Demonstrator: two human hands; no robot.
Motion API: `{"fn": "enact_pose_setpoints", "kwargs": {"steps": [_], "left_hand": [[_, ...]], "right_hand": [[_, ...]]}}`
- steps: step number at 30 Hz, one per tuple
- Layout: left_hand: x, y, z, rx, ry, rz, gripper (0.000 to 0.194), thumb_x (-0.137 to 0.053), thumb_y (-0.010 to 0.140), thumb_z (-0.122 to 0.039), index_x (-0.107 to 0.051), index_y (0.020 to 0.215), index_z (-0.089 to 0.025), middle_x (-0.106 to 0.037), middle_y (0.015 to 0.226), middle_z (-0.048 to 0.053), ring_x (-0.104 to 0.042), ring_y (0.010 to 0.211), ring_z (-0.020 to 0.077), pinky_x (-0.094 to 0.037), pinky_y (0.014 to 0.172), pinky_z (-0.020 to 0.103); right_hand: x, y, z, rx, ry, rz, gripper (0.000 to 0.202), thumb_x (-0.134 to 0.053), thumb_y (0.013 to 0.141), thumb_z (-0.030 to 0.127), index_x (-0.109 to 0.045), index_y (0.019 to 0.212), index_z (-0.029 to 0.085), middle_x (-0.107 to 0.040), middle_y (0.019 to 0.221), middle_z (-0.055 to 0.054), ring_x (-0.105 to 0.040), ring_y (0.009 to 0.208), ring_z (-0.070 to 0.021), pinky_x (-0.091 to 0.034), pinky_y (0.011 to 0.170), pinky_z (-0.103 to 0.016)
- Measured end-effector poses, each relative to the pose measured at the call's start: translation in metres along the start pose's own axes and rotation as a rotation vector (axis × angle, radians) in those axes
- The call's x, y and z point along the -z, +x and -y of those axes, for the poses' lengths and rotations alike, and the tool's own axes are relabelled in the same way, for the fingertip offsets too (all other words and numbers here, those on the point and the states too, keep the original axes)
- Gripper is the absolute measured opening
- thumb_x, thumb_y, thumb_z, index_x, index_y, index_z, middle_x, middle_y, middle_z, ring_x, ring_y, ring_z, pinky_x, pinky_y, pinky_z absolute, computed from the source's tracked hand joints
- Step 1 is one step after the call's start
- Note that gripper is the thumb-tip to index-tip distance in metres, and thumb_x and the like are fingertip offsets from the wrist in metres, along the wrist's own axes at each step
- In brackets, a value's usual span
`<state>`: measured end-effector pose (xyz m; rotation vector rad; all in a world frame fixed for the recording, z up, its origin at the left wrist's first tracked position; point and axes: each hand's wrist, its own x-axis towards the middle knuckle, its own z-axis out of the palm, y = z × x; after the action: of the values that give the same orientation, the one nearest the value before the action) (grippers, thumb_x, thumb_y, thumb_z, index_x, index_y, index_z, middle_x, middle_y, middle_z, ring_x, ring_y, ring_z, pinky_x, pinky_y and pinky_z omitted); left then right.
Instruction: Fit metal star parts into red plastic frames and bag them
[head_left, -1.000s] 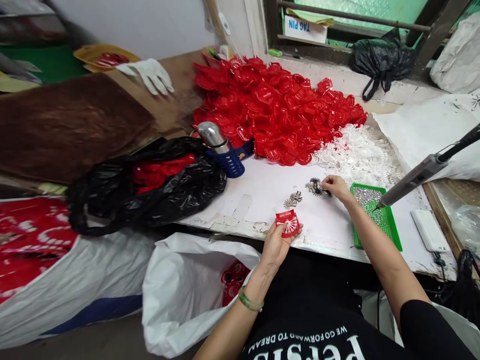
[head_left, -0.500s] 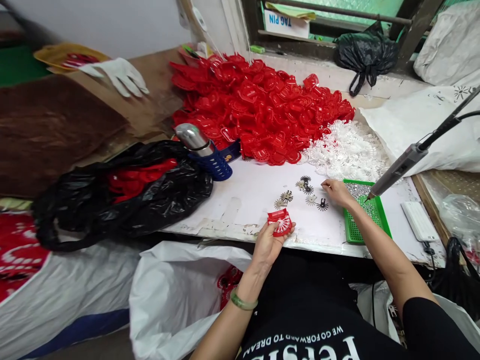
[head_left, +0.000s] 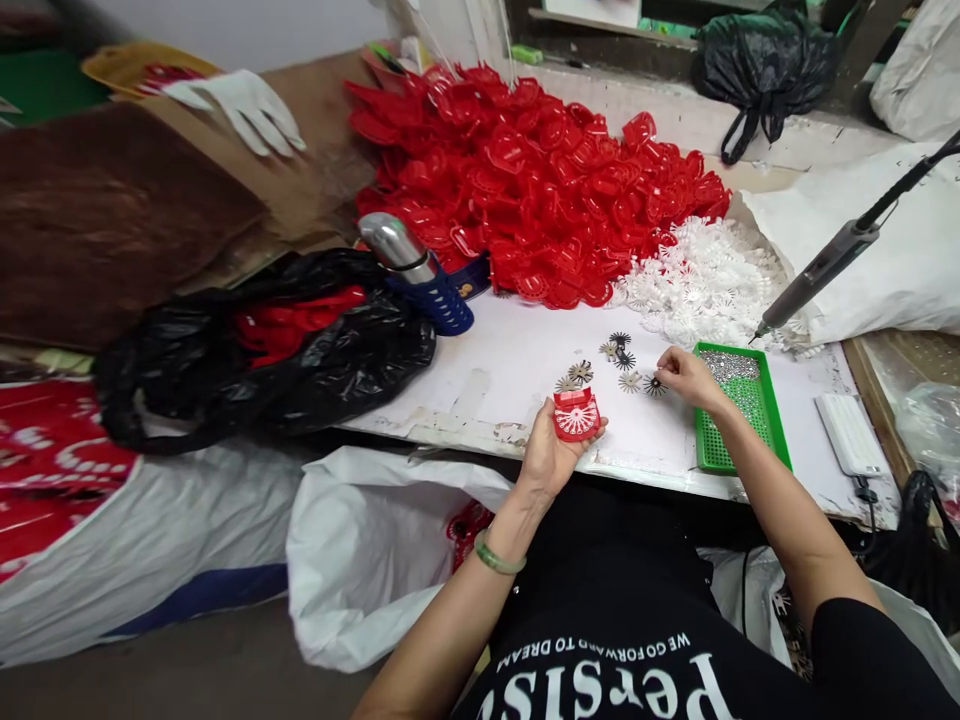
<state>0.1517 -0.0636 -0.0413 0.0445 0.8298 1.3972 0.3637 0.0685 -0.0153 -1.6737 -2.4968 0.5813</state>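
Note:
My left hand (head_left: 549, 455) holds a red plastic piece (head_left: 586, 427) with a white fan-shaped spoked part (head_left: 576, 418) on its face. The fingers support it from below and the side, above the table's front edge. My right hand (head_left: 688, 380) is closed in a pinch, its fingertips on a black spoked piece (head_left: 655, 385) lying on the table. Several other black and grey spoked pieces (head_left: 580, 372) lie nearby. Right beside that hand is a green tray (head_left: 782, 455) with many tiny silvery parts (head_left: 731, 366) in it.
A large heap of red plastic pieces (head_left: 525, 190) and white spoked parts (head_left: 697, 285) cover the back of the table. An electric screwdriver (head_left: 821, 272) hangs above the tray. At left are a flask (head_left: 409, 255) and a black bag (head_left: 360, 375); a white device (head_left: 850, 435) lies right.
My right hand has come down and toward me onto the black spoked piece. The left hand has tilted the red piece so its white fan faces up more. The camera view has shifted.

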Motion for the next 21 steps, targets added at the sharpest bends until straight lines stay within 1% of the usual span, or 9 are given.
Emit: {"fn": "enact_pose_setpoints", "kwargs": {"steps": [2,5,7,10,12,14,17,19,21], "left_hand": [[-0.001,0.0,0.001,-0.014,0.003,-0.006,0.038,-0.039,0.097,-0.042,-0.059,0.107,-0.011,-0.072,0.087,0.01,-0.072,0.072,0.0221,-0.057,0.068,0.034],[-0.002,0.001,0.004,-0.048,0.014,-0.012,0.035,-0.041,0.097,-0.039,-0.059,0.107,-0.011,-0.072,0.087,0.009,-0.071,0.071,0.0207,-0.056,0.067,0.032],[-0.002,0.001,0.006,-0.066,0.025,-0.017,0.033,-0.041,0.097,-0.038,-0.059,0.107,-0.011,-0.072,0.087,0.009,-0.071,0.07,0.0202,-0.056,0.067,0.031],[0.0,0.002,0.008,-0.068,0.025,-0.031,0.032,-0.041,0.097,-0.037,-0.059,0.106,-0.012,-0.072,0.087,0.009,-0.072,0.071,0.0207,-0.056,0.068,0.032],[0.002,0.002,0.006,-0.063,0.023,-0.044,0.033,-0.04,0.097,-0.038,-0.059,0.104,-0.012,-0.071,0.087,0.009,-0.072,0.072,0.0211,-0.056,0.068,0.033],[0.005,0.002,0.004,-0.059,0.022,-0.05,0.034,-0.039,0.098,-0.038,-0.06,0.103,-0.011,-0.071,0.085,0.01,-0.071,0.071,0.0211,-0.056,0.069,0.033],[0.007,0.002,-0.002,-0.052,0.016,-0.052,0.037,-0.037,0.099,-0.04,-0.06,0.102,-0.011,-0.071,0.083,0.01,-0.071,0.07,0.0208,-0.056,0.068,0.033],[0.007,0.002,-0.004,-0.051,0.008,-0.055,0.039,-0.034,0.099,-0.041,-0.06,0.102,-0.011,-0.071,0.082,0.009,-0.071,0.072,0.0211,-0.056,0.069,0.033],[0.005,0.001,-0.005,-0.054,-0.003,-0.043,0.042,-0.032,0.1,-0.042,-0.06,0.103,-0.012,-0.071,0.085,0.01,-0.072,0.075,0.0219,-0.057,0.07,0.034]], "right_hand": [[0.002,-0.007,0.008,-0.002,-0.067,-0.032,0.029,-0.046,0.087,0.021,-0.063,0.11,0.015,-0.069,0.092,-0.007,-0.061,0.08,-0.0166,-0.042,0.073,-0.026],[-0.008,-0.017,0.025,-0.009,-0.184,-0.022,0.024,-0.048,0.085,0.016,-0.067,0.098,0.011,-0.067,0.1,-0.017,-0.063,0.086,-0.0233,-0.043,0.075,-0.031],[-0.016,-0.02,0.036,0.009,-0.217,0.027,0.021,-0.052,0.086,0.019,-0.068,0.095,0.009,-0.066,0.103,-0.021,-0.064,0.087,-0.0264,-0.044,0.075,-0.033],[-0.02,-0.02,0.045,0.082,-0.203,0.138,0.024,-0.058,0.088,0.033,-0.069,0.089,0.012,-0.069,0.095,-0.017,-0.065,0.084,-0.025,-0.044,0.073,-0.031],[-0.013,-0.019,0.044,0.12,-0.175,0.179,0.026,-0.052,0.092,0.032,-0.07,0.091,0.015,-0.07,0.092,-0.013,-0.065,0.084,-0.0218,-0.045,0.075,-0.029],[-0.005,-0.019,0.038,0.168,-0.139,0.197,0.025,-0.048,0.094,0.026,-0.07,0.102,0.017,-0.069,0.1,-0.01,-0.064,0.088,-0.0191,-0.044,0.079,-0.028],[-0.002,-0.022,0.027,0.317,-0.081,0.283,0.03,-0.056,0.089,0.018,-0.067,0.116,0.021,-0.065,0.113,-0.01,-0.061,0.098,-0.0207,-0.044,0.085,-0.03],[-0.006,-0.024,0.021,0.395,-0.054,0.31,0.032,-0.064,0.082,0.014,-0.069,0.113,0.021,-0.066,0.109,-0.011,-0.059,0.102,-0.0235,-0.043,0.086,-0.032],[-0.012,-0.025,0.017,0.378,0.002,0.277,0.022,-0.07,0.076,0.013,-0.073,0.097,0.019,-0.069,0.096,-0.01,-0.059,0.096,-0.0233,-0.043,0.084,-0.033]]}}
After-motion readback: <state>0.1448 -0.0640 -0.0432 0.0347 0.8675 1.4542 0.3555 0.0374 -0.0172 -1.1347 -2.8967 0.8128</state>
